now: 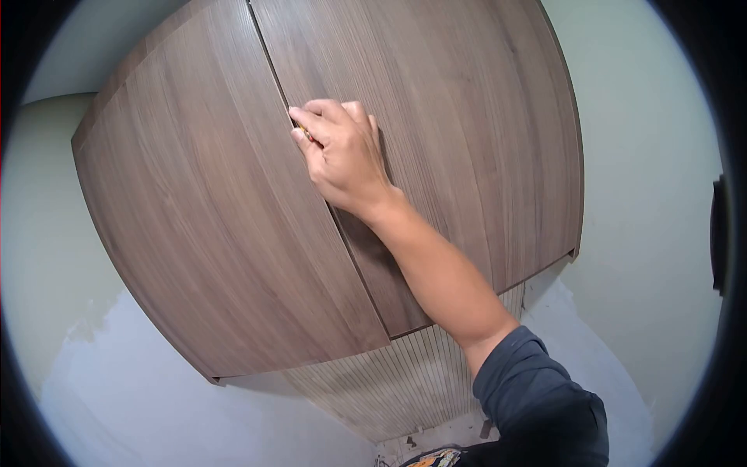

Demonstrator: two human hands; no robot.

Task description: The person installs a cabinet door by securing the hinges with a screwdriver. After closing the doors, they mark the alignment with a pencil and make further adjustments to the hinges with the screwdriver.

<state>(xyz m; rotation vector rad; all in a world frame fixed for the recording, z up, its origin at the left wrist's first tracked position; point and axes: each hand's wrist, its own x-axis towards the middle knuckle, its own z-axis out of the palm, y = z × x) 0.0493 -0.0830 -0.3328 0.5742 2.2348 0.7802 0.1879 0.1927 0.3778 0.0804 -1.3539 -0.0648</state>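
Note:
My right hand (342,152) is raised against the wood-grain cabinet, at the narrow gap between its two doors. Thumb and fingers are pinched around a small thing with a yellow and red part (307,134); most of it is hidden, so its kind cannot be made out. The left cabinet door (202,210) lies beside my fingertips. Behind my hand and forearm is the right cabinet door (475,132), its lower edge sitting somewhat higher than the left one's near the gap. My left hand is out of view.
Below the doors is a ribbed, light-coloured panel (389,381). Pale green walls (638,140) with whitish patches flank the cabinet. A dark object (717,233) is at the far right edge. Small dark bits (411,441) show at the bottom.

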